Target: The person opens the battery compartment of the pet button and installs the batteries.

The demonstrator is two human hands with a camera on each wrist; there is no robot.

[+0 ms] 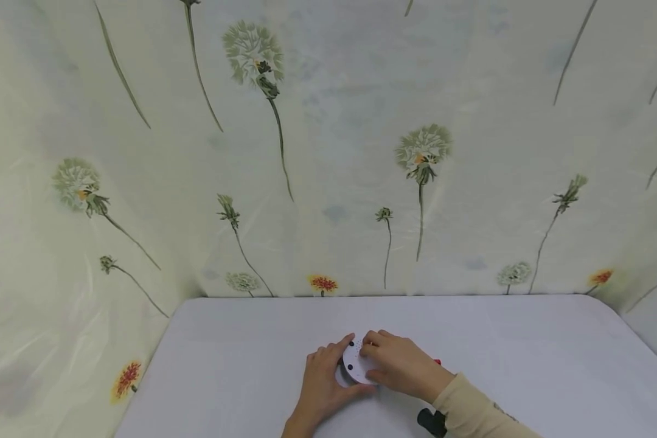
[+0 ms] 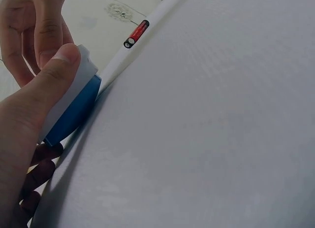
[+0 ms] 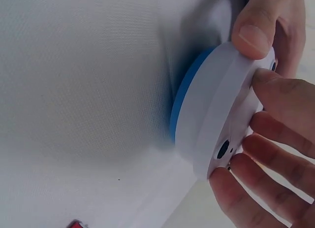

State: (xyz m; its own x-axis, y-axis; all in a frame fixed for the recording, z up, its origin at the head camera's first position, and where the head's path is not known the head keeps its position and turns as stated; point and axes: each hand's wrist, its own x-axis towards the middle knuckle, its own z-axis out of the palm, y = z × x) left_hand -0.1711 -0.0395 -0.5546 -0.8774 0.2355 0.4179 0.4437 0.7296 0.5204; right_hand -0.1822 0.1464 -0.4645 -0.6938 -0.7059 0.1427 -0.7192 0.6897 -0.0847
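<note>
A round white device with a blue base (image 3: pixel 209 107) stands tilted on its edge over the white table; its face has small perforations and dark round spots. My left hand (image 1: pixel 324 380) grips its rim, thumb on the near side and fingers at the far side. In the left wrist view the blue base (image 2: pixel 74 112) shows below the left thumb. Over the face is my right hand (image 1: pixel 399 365), with bent fingers. The right wrist view shows its thumb (image 3: pixel 285 97) and fingertips pressed on the white face and its lower edge.
A red and black battery-like cylinder (image 2: pixel 136 34) lies on the table, largely hidden behind the right hand in the head view. Beside the right sleeve (image 1: pixel 471 407) lies a black cylindrical object (image 1: pixel 431 421). A floral-patterned curtain (image 1: pixel 328 152) hangs behind the white table (image 1: pixel 224 365).
</note>
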